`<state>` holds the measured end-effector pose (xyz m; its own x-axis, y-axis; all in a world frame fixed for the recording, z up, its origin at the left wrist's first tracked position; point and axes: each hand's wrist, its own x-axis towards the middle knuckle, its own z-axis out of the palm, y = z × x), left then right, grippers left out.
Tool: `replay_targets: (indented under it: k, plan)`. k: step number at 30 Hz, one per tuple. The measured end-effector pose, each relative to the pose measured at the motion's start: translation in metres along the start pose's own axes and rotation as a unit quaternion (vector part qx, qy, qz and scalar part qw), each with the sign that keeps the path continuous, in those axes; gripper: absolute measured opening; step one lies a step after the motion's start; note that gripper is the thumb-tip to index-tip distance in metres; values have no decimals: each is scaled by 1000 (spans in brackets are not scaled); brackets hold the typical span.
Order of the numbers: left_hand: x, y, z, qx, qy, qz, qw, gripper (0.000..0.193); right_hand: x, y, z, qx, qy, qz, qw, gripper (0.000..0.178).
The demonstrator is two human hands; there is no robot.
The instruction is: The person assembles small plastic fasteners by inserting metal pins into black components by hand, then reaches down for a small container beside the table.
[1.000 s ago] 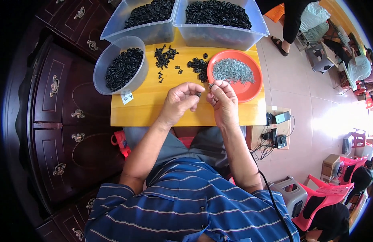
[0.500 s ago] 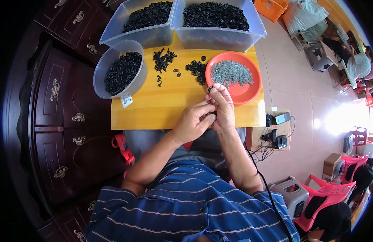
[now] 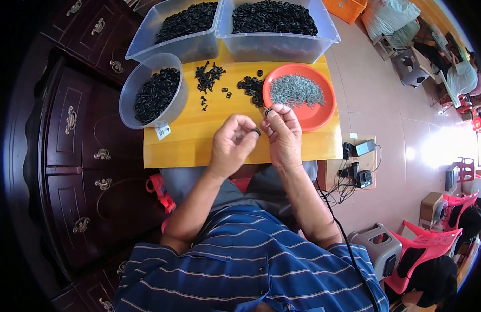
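Observation:
Above the near part of the yellow table, my left hand pinches a small black round piece between thumb and forefinger. My right hand is closed just beside it, at the near rim of the red plate. Its thumb and forefinger grip a small dark part, too small to make out further. Thin silvery metal pins or screws lie heaped on the plate. Left of the plate is a small pile of black round pieces. Black stemmed parts lie scattered farther left.
Two clear plastic bins of black parts line the table's far edge. A round translucent tub with similar parts stands at the left. Dark wooden cabinets rise on the left. Adapters and cables sit on a board at the right.
My left hand has drawn away from the right one, to the left, and the black round piece now shows at its fingertips. My right hand has shifted only slightly, still pinching its part.

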<state>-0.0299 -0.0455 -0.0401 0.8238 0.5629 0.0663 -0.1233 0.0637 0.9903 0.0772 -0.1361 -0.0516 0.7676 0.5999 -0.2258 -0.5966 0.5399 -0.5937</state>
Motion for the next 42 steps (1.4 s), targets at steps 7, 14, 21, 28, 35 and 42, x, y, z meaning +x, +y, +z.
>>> replay_targets:
  k: [7, 14, 21, 28, 35, 42]
  plan:
    - [17, 20, -21, 30, 32, 61, 997, 15, -2, 3, -2, -148, -62, -50, 986, 15]
    - [20, 18, -24, 72, 26, 78, 994, 15, -7, 4, 3, -169, -88, -41, 981, 15]
    - [20, 15, -24, 67, 22, 63, 996, 16, -7, 4, 2, -174, -94, -35, 980, 15]
    - [22, 14, -19, 56, 32, 63, 996, 19, -7, 4, 4, -170, -85, -39, 981, 15]
    - [22, 11, -15, 51, 44, 55, 996, 18, -6, 5, 2, -190, -75, -48, 978, 15]
    - [22, 7, -14, 57, 39, 58, 996, 17, -5, 9, -1, -197, -78, -59, 975, 14]
